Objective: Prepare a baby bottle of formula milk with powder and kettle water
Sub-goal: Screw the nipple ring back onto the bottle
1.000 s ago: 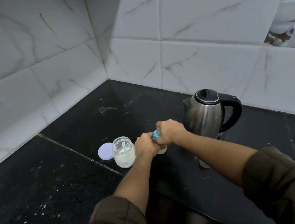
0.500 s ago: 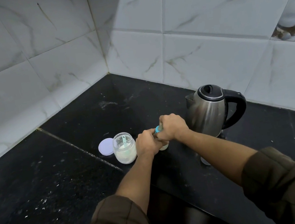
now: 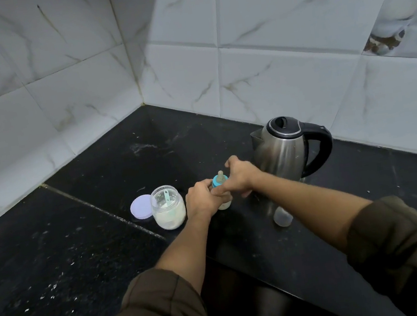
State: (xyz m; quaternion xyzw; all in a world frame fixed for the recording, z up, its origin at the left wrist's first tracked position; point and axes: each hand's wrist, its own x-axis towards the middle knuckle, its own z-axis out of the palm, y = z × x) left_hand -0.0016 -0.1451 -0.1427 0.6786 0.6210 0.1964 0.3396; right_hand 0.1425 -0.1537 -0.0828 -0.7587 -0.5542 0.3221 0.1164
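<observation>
Left of centre in the frame, a lilac lid [image 3: 141, 207] is lying flat on the black countertop [image 3: 82, 256], touching an open jar of white powder [image 3: 169, 211] with a scoop standing in it. Just right, the left hand [image 3: 202, 199] is curling round the upright baby bottle [image 3: 225, 205], while the right hand [image 3: 241, 177] is pinching its blue collar [image 3: 216, 182]. Further right a steel kettle [image 3: 281, 153] is standing, with a clear cap [image 3: 282, 216] lying below it.
</observation>
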